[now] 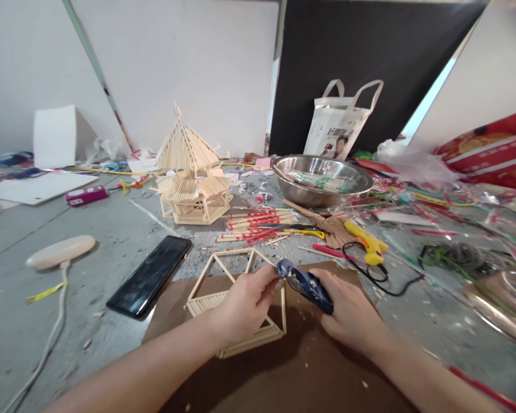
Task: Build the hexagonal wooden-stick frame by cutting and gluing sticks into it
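Stick frame (pixel 205 303) lies beneath the left hand (pixel 246 307), closed in a pinch; the right hand (pixel 346 312) grips blue pliers (pixel 306 285) angled leftward.

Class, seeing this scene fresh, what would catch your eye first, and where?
First, the peaked stick model, at the back, left of centre. Next, the steel bowl to its right. Then, in front, the right hand holding a blue tool by a stick frame.
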`<action>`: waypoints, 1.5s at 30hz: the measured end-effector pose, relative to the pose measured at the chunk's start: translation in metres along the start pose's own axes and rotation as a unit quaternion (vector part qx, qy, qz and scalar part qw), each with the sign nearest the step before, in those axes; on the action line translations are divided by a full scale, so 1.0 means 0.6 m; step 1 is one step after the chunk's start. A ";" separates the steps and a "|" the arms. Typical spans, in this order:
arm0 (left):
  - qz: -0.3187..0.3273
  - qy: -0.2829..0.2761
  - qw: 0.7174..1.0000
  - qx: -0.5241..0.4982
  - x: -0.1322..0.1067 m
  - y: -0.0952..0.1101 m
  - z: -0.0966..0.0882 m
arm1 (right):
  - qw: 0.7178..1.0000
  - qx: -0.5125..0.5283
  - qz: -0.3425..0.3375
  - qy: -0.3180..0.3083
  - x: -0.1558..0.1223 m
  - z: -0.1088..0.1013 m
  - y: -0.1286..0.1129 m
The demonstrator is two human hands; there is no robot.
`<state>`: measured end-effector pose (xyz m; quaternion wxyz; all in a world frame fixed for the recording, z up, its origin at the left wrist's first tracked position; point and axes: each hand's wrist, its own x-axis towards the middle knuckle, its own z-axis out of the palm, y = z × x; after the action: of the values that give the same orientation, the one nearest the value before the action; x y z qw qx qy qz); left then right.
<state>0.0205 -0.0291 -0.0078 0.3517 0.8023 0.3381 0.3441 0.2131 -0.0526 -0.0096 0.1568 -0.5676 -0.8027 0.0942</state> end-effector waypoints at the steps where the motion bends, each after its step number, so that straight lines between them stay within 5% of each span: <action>1: -0.003 0.001 1.000 0.001 0.000 0.001 0.000 | 1.000 -0.005 0.001 0.001 0.000 0.000 0.000; 13: -0.032 -0.021 0.999 -0.002 0.003 0.000 0.002 | 0.997 -0.070 0.023 0.026 0.003 0.003 -0.001; 17: -0.081 -0.015 0.996 -0.017 0.007 0.000 -0.004 | 0.984 -0.135 0.086 0.076 0.014 0.001 0.023; 23: -0.120 -0.043 0.987 -0.096 0.012 -0.010 -0.005 | 0.969 -0.200 0.129 0.061 0.029 0.004 0.057; 29: -0.093 0.046 0.995 -0.003 0.018 -0.016 -0.012 | 0.971 -0.215 0.093 0.044 0.030 0.029 0.061; 33: -0.110 0.068 0.991 -0.029 0.021 -0.015 -0.016 | 0.977 -0.180 0.075 0.082 0.034 0.014 0.079; 36: -0.139 0.066 0.986 -0.070 0.023 -0.017 -0.017 | 0.958 -0.204 0.134 0.153 0.036 -0.010 0.114; 40: -0.162 0.080 0.976 -0.122 0.026 -0.025 -0.017 | 0.921 -0.239 0.256 0.170 0.035 -0.026 0.171; 45: -0.211 0.086 0.947 -0.225 0.029 -0.028 -0.017 | 0.906 -0.039 0.385 0.173 0.031 -0.021 0.219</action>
<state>0.0168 -0.0033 -0.0107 0.5571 0.5802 0.4421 0.3970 0.3275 0.0091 -0.0383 0.2220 -0.8458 -0.4849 0.0161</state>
